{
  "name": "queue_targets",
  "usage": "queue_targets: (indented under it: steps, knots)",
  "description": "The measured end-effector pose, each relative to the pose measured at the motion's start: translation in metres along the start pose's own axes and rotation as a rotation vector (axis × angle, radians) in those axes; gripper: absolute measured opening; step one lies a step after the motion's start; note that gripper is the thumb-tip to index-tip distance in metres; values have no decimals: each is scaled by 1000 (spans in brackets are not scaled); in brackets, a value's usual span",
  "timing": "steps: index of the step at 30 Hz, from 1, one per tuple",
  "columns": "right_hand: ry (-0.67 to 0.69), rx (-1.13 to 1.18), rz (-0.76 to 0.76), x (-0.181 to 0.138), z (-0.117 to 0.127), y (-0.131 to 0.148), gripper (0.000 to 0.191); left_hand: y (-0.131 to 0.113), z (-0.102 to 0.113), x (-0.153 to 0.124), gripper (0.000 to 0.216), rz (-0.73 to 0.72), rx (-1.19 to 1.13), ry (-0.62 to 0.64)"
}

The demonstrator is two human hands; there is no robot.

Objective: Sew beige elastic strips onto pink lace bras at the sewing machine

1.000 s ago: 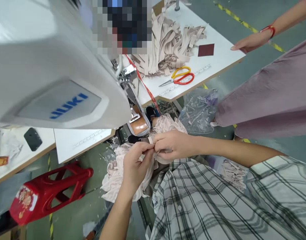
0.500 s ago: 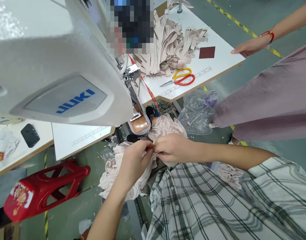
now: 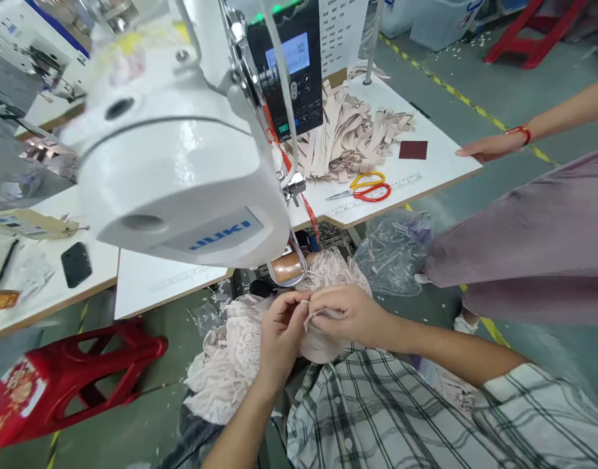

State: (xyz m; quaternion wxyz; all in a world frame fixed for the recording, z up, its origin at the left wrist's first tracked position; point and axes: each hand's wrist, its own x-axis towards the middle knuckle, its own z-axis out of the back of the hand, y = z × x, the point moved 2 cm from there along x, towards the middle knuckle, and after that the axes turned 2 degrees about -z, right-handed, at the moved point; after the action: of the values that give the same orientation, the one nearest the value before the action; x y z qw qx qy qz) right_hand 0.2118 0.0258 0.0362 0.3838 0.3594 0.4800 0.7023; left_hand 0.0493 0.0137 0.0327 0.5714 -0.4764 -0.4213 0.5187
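My left hand and my right hand meet over my lap, close to the front of my shirt. Both pinch the edge of a pale pink fabric piece, whose lower part is rounded like a bra cup. The fingers hide much of that edge. Below and left of the hands hangs a heap of pale pink lace fabric. More lace lies just beyond the right hand. The white JUKI sewing machine head stands ahead, apart from both hands.
On the white table lie red-and-yellow-handled scissors, beige strips and a dark red card. Another person's hand rests at the table's right edge. A red stool stands lower left; a plastic bag is under the table.
The view has shifted, so the machine sits further right and its control panel shows. Between my hands, the fabric is turned so a rounded pink part now shows under the right hand.
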Motion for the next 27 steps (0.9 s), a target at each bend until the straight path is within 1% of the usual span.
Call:
queue_targets:
  steps: [2,5,7,10,13,16,18,20,22,24,27]
  knots:
    - [3,-11,-6,-1,-1,0,13,-2,2,-2,13,-69,142,10]
    - [49,-28,-25,-2,-2,-1,14,-3,8,0,13,-215,396,31]
    - [60,-15,-28,-2,-3,-1,16,-3,11,2,15,-295,496,21]
    - [67,-11,-60,-2,-2,0,16,-3,11,2,16,-362,525,-8]
    - [57,-27,-106,-1,-2,-1,16,0,9,1,15,-337,451,2]
    - [22,13,-161,2,1,-3,16,2,7,1,13,-314,362,22]
    - [3,16,-174,5,6,-3,18,2,8,0,13,-335,392,-16]
    - [-38,-87,-140,10,13,-1,21,0,8,-1,13,-381,480,-77]
    - [-70,-246,-90,16,21,1,24,-5,9,-4,11,-452,566,-89]
    - [-43,-345,-58,21,26,3,25,-11,8,-6,9,-537,616,-53]
    - [63,-311,-81,25,27,6,21,-20,9,-8,9,-611,644,-16]
